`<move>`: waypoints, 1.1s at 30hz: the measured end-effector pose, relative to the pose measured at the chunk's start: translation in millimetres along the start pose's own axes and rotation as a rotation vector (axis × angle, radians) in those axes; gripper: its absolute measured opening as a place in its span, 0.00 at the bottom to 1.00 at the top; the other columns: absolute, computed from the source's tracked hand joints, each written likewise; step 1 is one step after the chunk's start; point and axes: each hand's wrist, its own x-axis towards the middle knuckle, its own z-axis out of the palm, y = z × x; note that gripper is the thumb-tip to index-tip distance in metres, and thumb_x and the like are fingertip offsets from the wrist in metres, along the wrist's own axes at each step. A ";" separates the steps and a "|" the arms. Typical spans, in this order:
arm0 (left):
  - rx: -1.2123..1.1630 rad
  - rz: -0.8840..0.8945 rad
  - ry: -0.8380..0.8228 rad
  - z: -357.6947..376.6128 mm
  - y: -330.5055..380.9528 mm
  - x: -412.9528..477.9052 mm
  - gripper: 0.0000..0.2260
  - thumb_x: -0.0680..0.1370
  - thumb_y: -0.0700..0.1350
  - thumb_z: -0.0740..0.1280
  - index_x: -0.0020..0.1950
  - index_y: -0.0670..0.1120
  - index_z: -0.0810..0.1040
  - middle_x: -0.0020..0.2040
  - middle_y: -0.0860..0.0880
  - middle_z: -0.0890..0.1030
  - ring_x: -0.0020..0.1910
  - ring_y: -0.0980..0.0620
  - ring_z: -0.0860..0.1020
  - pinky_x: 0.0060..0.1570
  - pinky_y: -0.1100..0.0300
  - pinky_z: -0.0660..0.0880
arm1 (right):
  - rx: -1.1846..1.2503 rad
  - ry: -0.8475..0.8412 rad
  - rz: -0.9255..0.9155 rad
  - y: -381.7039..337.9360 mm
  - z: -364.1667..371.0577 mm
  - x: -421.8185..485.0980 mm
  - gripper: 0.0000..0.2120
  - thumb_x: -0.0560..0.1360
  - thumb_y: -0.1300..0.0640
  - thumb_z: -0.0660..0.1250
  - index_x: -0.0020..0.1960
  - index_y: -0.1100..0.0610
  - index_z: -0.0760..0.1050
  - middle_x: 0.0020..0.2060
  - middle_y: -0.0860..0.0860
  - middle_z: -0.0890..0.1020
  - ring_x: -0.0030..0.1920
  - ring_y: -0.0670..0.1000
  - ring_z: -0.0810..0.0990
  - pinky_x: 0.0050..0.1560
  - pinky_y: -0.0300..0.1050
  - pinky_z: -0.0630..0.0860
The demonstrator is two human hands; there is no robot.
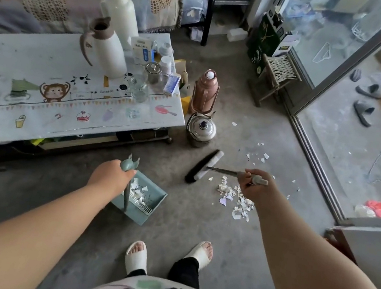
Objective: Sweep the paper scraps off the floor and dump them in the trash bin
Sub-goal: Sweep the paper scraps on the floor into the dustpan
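Paper scraps [235, 199] lie in a pile on the floor [197, 223] by our right hand [256, 186], which grips the broom [203, 166]. Some already sit in the dustpan [134, 215]; our left hand [111, 174] holds its handle. More bits are spread near the kettle [201, 128]. We cannot see a trash bin, so dumping is not done.

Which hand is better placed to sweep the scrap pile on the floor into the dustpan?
Right. The right hand grips the broom, whose head lies close to the scrap pile. The left hand holds the dustpan by its handle, so it is occupied.
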 end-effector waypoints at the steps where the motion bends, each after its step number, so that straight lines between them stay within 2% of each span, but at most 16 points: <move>1: 0.009 0.005 -0.003 2.7 6.6 -0.4 0.12 0.79 0.55 0.63 0.45 0.46 0.75 0.42 0.44 0.81 0.41 0.43 0.81 0.42 0.55 0.76 | -0.009 0.012 -0.006 -9.0 -7.0 0.0 0.05 0.70 0.69 0.57 0.40 0.60 0.64 0.33 0.52 0.66 0.17 0.48 0.70 0.14 0.32 0.63; 5: 0.046 0.031 -0.001 12.6 35.3 -3.6 0.12 0.79 0.54 0.63 0.40 0.48 0.73 0.39 0.47 0.80 0.38 0.46 0.79 0.34 0.57 0.69 | -0.045 0.060 -0.033 -31.6 -28.7 0.9 0.06 0.75 0.66 0.55 0.40 0.60 0.64 0.33 0.51 0.66 0.16 0.46 0.69 0.15 0.31 0.63; 8: 0.080 0.050 -0.009 19.6 57.4 -5.2 0.11 0.79 0.53 0.63 0.41 0.49 0.74 0.38 0.48 0.79 0.37 0.48 0.77 0.31 0.58 0.66 | -0.093 0.075 -0.069 -35.8 -35.1 -2.4 0.05 0.76 0.65 0.55 0.41 0.61 0.66 0.32 0.52 0.66 0.17 0.47 0.70 0.16 0.31 0.66; 12: 0.095 0.094 -0.023 29.9 81.4 -7.3 0.10 0.78 0.53 0.64 0.43 0.48 0.76 0.39 0.49 0.79 0.38 0.49 0.77 0.34 0.58 0.68 | -0.191 0.053 -0.065 -38.0 -40.4 -20.9 0.02 0.75 0.67 0.57 0.46 0.63 0.68 0.32 0.54 0.68 0.19 0.47 0.72 0.17 0.33 0.67; 16: 0.141 0.171 -0.057 40.4 101.0 -11.5 0.10 0.78 0.53 0.65 0.46 0.47 0.77 0.43 0.47 0.80 0.43 0.47 0.77 0.40 0.57 0.71 | -0.162 -0.071 0.017 -48.1 -51.2 -44.8 0.04 0.76 0.66 0.55 0.48 0.64 0.68 0.28 0.53 0.68 0.18 0.46 0.71 0.15 0.31 0.64; 20: 0.182 0.238 -0.087 47.7 117.5 -15.8 0.10 0.77 0.53 0.66 0.45 0.46 0.77 0.42 0.47 0.79 0.43 0.46 0.76 0.39 0.58 0.68 | -0.184 -0.131 0.078 -55.8 -63.2 -59.8 0.09 0.66 0.66 0.58 0.46 0.65 0.69 0.23 0.54 0.71 0.19 0.45 0.71 0.15 0.31 0.64; 21: 0.189 0.249 -0.090 49.2 120.9 -16.5 0.10 0.77 0.52 0.67 0.44 0.46 0.77 0.42 0.47 0.79 0.42 0.46 0.76 0.39 0.58 0.68 | -0.204 -0.110 0.085 -57.4 -68.1 -59.5 0.09 0.66 0.66 0.58 0.46 0.65 0.69 0.24 0.54 0.72 0.19 0.45 0.71 0.15 0.31 0.64; 23: 0.219 0.272 -0.094 52.3 128.3 -18.4 0.10 0.76 0.52 0.67 0.43 0.46 0.77 0.41 0.47 0.79 0.42 0.46 0.76 0.38 0.57 0.67 | -0.262 -0.025 0.079 -63.0 -81.6 -54.9 0.04 0.72 0.66 0.57 0.45 0.64 0.69 0.25 0.55 0.73 0.18 0.46 0.72 0.15 0.31 0.64; 25: 0.242 0.291 -0.092 55.8 133.8 -19.3 0.10 0.76 0.52 0.67 0.41 0.46 0.75 0.39 0.48 0.78 0.41 0.46 0.76 0.37 0.57 0.66 | -0.317 0.073 0.043 -69.4 -94.8 -49.7 0.05 0.75 0.65 0.55 0.43 0.64 0.68 0.31 0.55 0.72 0.18 0.46 0.72 0.15 0.30 0.63; 28: 0.239 0.305 -0.098 62.6 140.6 -21.4 0.10 0.76 0.52 0.67 0.40 0.47 0.75 0.37 0.49 0.78 0.39 0.48 0.76 0.35 0.57 0.66 | -0.347 0.222 -0.019 -78.2 -112.2 -47.0 0.02 0.74 0.67 0.58 0.45 0.63 0.69 0.33 0.55 0.70 0.16 0.48 0.71 0.16 0.30 0.65; 31: 0.252 0.319 -0.105 69.5 147.1 -23.0 0.10 0.76 0.52 0.67 0.40 0.48 0.75 0.38 0.49 0.78 0.40 0.48 0.76 0.36 0.57 0.66 | -0.398 0.315 -0.076 -80.7 -126.8 -46.2 0.11 0.71 0.69 0.60 0.52 0.60 0.69 0.33 0.55 0.70 0.16 0.49 0.71 0.17 0.33 0.66; 33: 0.271 0.329 -0.106 74.6 153.0 -23.7 0.10 0.76 0.52 0.67 0.40 0.48 0.75 0.39 0.48 0.78 0.41 0.47 0.76 0.37 0.57 0.67 | -0.400 0.309 -0.105 -82.5 -132.4 -50.3 0.11 0.71 0.70 0.61 0.52 0.60 0.68 0.33 0.56 0.70 0.15 0.49 0.71 0.17 0.33 0.67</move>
